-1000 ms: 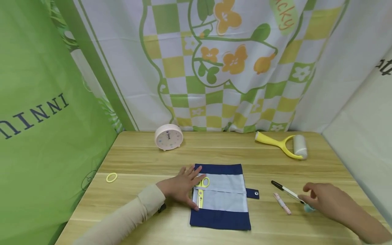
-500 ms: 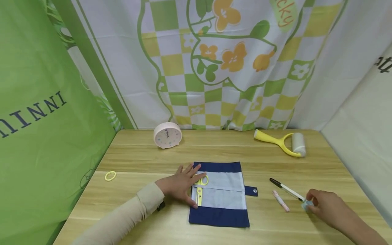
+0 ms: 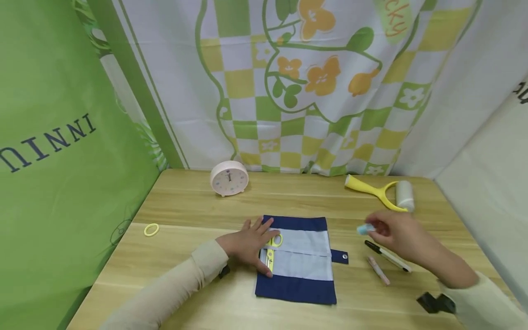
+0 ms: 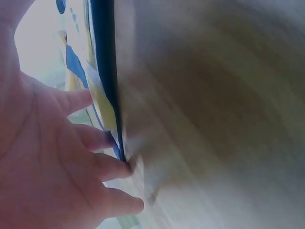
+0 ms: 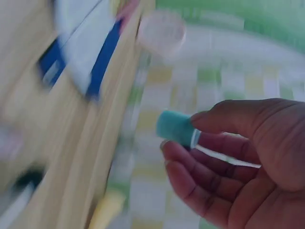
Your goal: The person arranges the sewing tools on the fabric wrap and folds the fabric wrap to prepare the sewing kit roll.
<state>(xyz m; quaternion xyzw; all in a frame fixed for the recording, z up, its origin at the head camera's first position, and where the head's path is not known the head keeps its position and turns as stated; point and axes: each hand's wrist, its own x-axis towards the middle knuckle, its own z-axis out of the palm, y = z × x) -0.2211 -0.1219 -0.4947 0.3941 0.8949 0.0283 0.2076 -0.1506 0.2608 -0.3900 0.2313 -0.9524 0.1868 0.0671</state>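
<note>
Right hand (image 3: 399, 233), teal cylinder (image 3: 365, 229) lengthwise leftward

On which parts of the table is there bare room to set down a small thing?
Two patches of the table look bare: at the back, between the clock and the roller, and on the left, between the ring and the left hand. It is crowded right of the pouch: the pen and pink stick lie close together, near the right hand.

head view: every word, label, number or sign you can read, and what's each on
"UINNI" on the green cloth at left.
"cky" on the checkered cloth, cut by the top edge.
Dark letters on the white cloth, right: cut off, unreadable.
Markings on clock and scissors: too small.
</note>
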